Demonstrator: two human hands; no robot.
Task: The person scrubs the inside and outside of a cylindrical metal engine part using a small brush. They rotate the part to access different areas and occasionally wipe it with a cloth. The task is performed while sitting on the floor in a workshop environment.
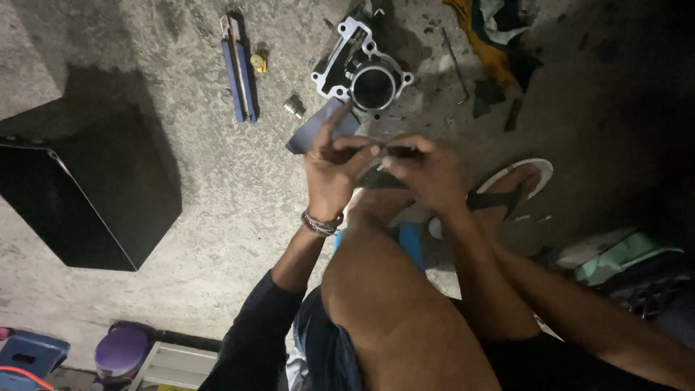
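My left hand and my right hand meet above my knee, and both pinch a small thin metal part between their fingertips. The part is mostly hidden by the fingers. A grey sheet of abrasive paper lies on the concrete floor just beyond my left hand. Behind it stands a metal engine cylinder block with a round bore. My left wrist wears a beaded bracelet.
A blue flat tool, a small brass piece and a small metal fitting lie on the floor at the top. A black panel lies left. Rags are top right. My sandalled foot rests right.
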